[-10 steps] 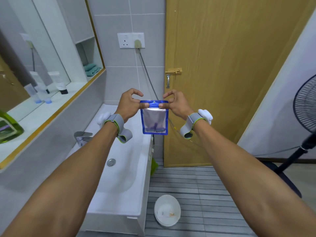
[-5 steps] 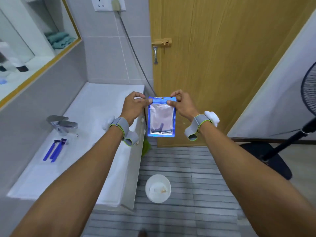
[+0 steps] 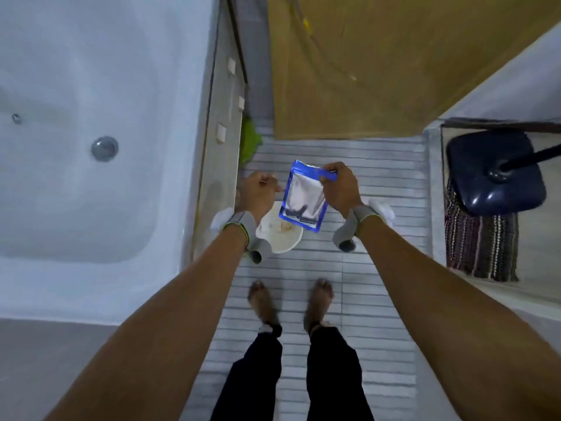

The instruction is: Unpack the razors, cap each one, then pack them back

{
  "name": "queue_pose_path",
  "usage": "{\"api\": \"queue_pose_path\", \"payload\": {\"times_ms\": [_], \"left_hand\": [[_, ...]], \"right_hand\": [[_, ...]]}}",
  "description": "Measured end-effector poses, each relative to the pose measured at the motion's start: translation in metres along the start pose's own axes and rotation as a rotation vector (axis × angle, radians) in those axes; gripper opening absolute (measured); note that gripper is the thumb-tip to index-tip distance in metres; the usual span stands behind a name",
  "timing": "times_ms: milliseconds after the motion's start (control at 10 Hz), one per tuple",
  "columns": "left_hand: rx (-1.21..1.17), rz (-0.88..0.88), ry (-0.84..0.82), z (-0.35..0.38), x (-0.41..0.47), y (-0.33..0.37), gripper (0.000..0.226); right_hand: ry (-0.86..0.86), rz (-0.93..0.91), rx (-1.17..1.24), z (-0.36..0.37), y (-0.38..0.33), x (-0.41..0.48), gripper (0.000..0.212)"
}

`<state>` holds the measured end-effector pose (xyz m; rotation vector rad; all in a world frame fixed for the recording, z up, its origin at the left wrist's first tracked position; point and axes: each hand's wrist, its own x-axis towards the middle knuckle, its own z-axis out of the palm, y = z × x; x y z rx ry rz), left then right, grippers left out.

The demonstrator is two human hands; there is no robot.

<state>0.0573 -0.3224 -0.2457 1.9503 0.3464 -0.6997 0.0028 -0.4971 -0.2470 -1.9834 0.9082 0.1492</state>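
- The person's bare feet (image 3: 264,302) stand on the grey ribbed floor tiles (image 3: 379,268). They were out of view half a second ago, so the head has tipped sharply down.
- The left hand (image 3: 261,192) pinched the top strip a moment ago. Now it sits just beside the pouch's left edge with its fingers curled; I cannot tell whether a fingertip still has hold.
- The right hand (image 3: 340,189) keeps its pinch on the top right corner, thumb and fingers closed on the blue strip.
- The blue-edged clear plastic zip pouch (image 3: 303,199) was held level and now hangs tilted from that one corner. Small dark pieces (image 3: 299,214) lie at its bottom, probably the caps.
- A round white bowl (image 3: 280,238) lies on the floor directly under the pouch.
- The white basin (image 3: 76,177) is at the left. The razors seen on its ledge earlier are now out of frame.
- The wooden door (image 3: 394,56) and a dark blue fan base (image 3: 494,174) lie beyond.
- Judgement: the seal is being opened or has just been opened. Capping has not begun, and a tilted open pouch could spill into the bowl.
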Motion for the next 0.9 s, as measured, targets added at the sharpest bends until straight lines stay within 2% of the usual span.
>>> {"api": "queue_pose_path", "payload": {"times_ms": [100,200,300,500,600,700,800,900], "left_hand": [[0.022,-0.136,0.053,0.032,0.058,-0.073,0.016],[0.048,-0.225,0.079,0.048,0.091,-0.125,0.017],[0.185,-0.293,0.141,0.064,0.145,-0.213,0.030],[0.281,-0.307,0.181,0.072,0.202,-0.295,0.028],[0.225,-0.325,0.183,0.073,0.216,-0.313,0.030],[0.177,-0.336,0.164,0.071,0.217,-0.328,0.030],[0.116,-0.343,0.111,0.067,0.202,-0.307,0.021],[-0.044,-0.307,0.075,0.059,0.182,-0.258,0.021]], "right_hand": [[-0.077,0.134,-0.016,0.072,0.081,0.035,0.023],[-0.126,0.178,-0.040,0.115,0.131,0.057,0.023],[-0.172,0.212,-0.070,0.185,0.195,0.097,0.024],[-0.257,0.188,-0.094,0.276,0.252,0.143,0.024],[-0.288,0.199,-0.077,0.295,0.267,0.154,0.022],[-0.312,0.110,-0.141,0.302,0.284,0.155,0.027],[-0.303,0.064,-0.138,0.277,0.264,0.142,0.023],[-0.284,0.019,-0.061,0.242,0.219,0.126,0.015]]}}
